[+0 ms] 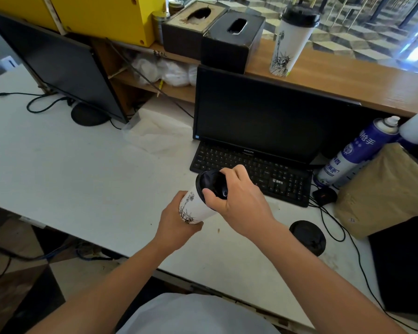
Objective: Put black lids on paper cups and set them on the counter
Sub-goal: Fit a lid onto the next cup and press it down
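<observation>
Two cups [196,208] [291,44], three lids [212,183] [301,16] [308,236]; left hand [176,225] grips cup, right hand [239,201] clamps lid.

White table [82,177], keyboard [275,179], loose black lid [308,237]

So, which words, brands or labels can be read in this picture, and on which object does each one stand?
"PHILIPS": lower bezel of the right monitor.
"枪手": blue spray can; its other characters are blurred.
Keyboard: a small logo, too small to read.
Held paper cup and counter paper cup: only a drawing, no words.
</observation>
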Demonstrator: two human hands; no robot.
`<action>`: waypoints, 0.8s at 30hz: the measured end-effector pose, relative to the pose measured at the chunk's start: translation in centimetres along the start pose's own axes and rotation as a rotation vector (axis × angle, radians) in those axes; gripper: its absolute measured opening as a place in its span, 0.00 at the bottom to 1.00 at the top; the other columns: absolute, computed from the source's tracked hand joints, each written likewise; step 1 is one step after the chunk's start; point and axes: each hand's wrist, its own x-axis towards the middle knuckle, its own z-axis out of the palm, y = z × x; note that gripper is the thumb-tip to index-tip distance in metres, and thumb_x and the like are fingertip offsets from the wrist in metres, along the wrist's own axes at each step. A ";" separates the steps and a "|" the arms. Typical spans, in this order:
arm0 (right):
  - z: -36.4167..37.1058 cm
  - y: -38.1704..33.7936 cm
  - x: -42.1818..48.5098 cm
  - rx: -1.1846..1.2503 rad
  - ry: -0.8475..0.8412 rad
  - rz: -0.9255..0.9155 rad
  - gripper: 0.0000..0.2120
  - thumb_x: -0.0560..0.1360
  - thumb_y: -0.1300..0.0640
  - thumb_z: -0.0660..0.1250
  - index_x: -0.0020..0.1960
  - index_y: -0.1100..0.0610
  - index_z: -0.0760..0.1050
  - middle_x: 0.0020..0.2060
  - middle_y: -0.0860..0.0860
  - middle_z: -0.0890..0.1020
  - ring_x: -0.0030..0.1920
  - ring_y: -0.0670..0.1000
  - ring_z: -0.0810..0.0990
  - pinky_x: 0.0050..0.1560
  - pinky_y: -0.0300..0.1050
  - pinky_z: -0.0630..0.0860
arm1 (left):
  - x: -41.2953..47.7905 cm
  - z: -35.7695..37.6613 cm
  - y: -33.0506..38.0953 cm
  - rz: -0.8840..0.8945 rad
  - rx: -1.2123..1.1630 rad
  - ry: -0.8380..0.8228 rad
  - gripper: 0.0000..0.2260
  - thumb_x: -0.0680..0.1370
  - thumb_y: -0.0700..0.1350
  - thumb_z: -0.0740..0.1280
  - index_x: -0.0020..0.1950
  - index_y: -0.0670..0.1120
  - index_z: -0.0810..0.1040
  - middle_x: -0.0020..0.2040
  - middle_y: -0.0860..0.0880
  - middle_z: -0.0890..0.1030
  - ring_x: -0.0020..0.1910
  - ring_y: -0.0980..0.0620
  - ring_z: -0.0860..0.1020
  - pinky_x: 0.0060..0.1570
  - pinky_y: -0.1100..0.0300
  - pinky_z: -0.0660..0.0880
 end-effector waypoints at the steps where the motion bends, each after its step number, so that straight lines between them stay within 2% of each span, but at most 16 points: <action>1: 0.3 -0.2 -0.1 0.014 0.001 0.027 0.28 0.76 0.35 0.59 0.64 0.55 0.69 0.52 0.51 0.67 0.43 0.56 0.78 0.43 0.54 0.81 | -0.4 0.4 0.2 -0.014 0.009 0.039 0.23 0.68 0.37 0.77 0.54 0.54 0.71 0.44 0.55 0.79 0.42 0.57 0.79 0.31 0.73 0.73; 3: 0.8 -0.6 -0.1 0.042 -0.021 0.101 0.24 0.78 0.38 0.62 0.63 0.55 0.70 0.52 0.52 0.66 0.44 0.57 0.78 0.45 0.55 0.81 | -1.1 1.2 0.4 -0.054 0.007 0.125 0.22 0.69 0.37 0.75 0.55 0.54 0.70 0.44 0.56 0.78 0.41 0.58 0.78 0.29 0.73 0.71; 5: 1.2 -1.1 -0.1 0.111 -0.014 0.193 0.26 0.77 0.36 0.61 0.61 0.57 0.71 0.52 0.52 0.67 0.45 0.57 0.77 0.46 0.55 0.81 | -1.9 1.7 0.3 -0.071 -0.019 0.189 0.22 0.69 0.36 0.74 0.55 0.55 0.70 0.45 0.56 0.79 0.42 0.58 0.78 0.28 0.72 0.71; 8: 1.7 -1.4 -0.2 0.187 -0.010 0.196 0.28 0.76 0.34 0.62 0.61 0.57 0.72 0.52 0.51 0.66 0.46 0.56 0.77 0.47 0.55 0.81 | -2.3 1.9 0.1 -0.087 -0.068 0.222 0.23 0.70 0.36 0.74 0.56 0.55 0.70 0.47 0.54 0.79 0.44 0.56 0.79 0.29 0.71 0.71; 13: 1.7 -0.4 -0.3 0.334 0.013 0.104 0.27 0.74 0.38 0.69 0.65 0.55 0.73 0.53 0.49 0.67 0.47 0.49 0.75 0.46 0.42 0.76 | -1.9 1.4 -0.2 -0.062 -0.097 0.203 0.25 0.69 0.36 0.76 0.57 0.56 0.70 0.48 0.55 0.80 0.47 0.54 0.80 0.33 0.68 0.75; 16: 1.7 0.7 -0.1 0.527 -0.016 0.074 0.30 0.71 0.43 0.76 0.69 0.51 0.71 0.57 0.48 0.66 0.53 0.43 0.73 0.54 0.36 0.75 | -1.4 1.3 -0.3 -0.001 -0.151 0.073 0.30 0.68 0.39 0.79 0.62 0.57 0.68 0.54 0.57 0.79 0.52 0.56 0.80 0.41 0.67 0.79; 19: 2.2 2.0 -0.4 0.654 -0.147 0.075 0.36 0.67 0.49 0.81 0.71 0.44 0.69 0.62 0.46 0.67 0.61 0.44 0.72 0.62 0.40 0.75 | -1.0 1.5 -0.7 0.101 -0.128 -0.184 0.34 0.73 0.43 0.77 0.72 0.57 0.63 0.65 0.57 0.74 0.63 0.59 0.75 0.59 0.64 0.77; 22: 4.0 3.0 -0.9 0.730 -0.166 0.113 0.39 0.67 0.53 0.81 0.73 0.43 0.68 0.64 0.43 0.72 0.62 0.43 0.74 0.59 0.40 0.78 | -0.6 1.4 -0.8 0.018 -0.270 -0.326 0.34 0.78 0.40 0.71 0.77 0.58 0.58 0.70 0.58 0.71 0.69 0.60 0.71 0.65 0.63 0.73; 24: 5.2 3.7 -1.1 0.919 -0.167 0.229 0.36 0.71 0.54 0.79 0.74 0.45 0.68 0.66 0.42 0.75 0.60 0.45 0.79 0.55 0.42 0.80 | -0.2 0.9 -1.1 -0.065 -0.365 -0.388 0.34 0.77 0.37 0.69 0.76 0.60 0.60 0.71 0.56 0.72 0.71 0.56 0.70 0.70 0.55 0.70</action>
